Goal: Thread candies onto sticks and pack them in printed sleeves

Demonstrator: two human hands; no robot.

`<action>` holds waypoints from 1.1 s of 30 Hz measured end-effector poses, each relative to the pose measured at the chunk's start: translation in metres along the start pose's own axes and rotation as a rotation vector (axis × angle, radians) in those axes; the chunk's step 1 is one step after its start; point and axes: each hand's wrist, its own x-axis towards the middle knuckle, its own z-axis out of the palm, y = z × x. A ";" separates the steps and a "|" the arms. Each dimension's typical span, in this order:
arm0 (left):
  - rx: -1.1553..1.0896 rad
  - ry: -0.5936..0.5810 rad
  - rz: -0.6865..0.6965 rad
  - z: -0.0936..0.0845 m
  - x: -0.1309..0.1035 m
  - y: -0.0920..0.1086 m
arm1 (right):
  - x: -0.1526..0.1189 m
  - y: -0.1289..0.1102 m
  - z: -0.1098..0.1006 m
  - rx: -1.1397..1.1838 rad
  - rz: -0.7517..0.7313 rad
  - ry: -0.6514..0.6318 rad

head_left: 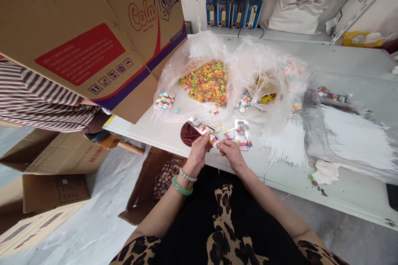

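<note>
My left hand [200,150] is closed, pinching a candy stick [203,129] with a black-and-white printed label at its far end. The fingertips of my right hand [231,153] are pressed together at the near end of the candy stick; what lies between them is too small to make out. Gold twist ties [220,126] lie on the table just beyond my hands. A stack of printed labels [242,134] sits to the right of them. Left of my left hand is a dark brown round cloth-like thing [189,133], partly hidden by the candy stick.
Clear bags hold ring candies [208,83] and gold ties [268,98]. Finished-looking candy sticks [164,101] lie at left. White sticks [286,140] spread at right. A large carton [93,29] overhangs the table's left end; an open box [141,186] stands below the edge.
</note>
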 end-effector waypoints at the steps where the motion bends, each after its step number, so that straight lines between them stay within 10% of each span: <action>1: 0.013 -0.007 0.008 0.001 -0.001 0.000 | 0.001 0.000 0.001 -0.003 0.014 0.009; 19: 0.105 -0.054 -0.008 0.003 -0.002 -0.012 | 0.007 0.000 0.001 0.248 0.235 0.085; 33: 0.398 0.064 0.258 -0.004 -0.003 -0.016 | 0.006 -0.001 -0.002 0.275 0.252 0.059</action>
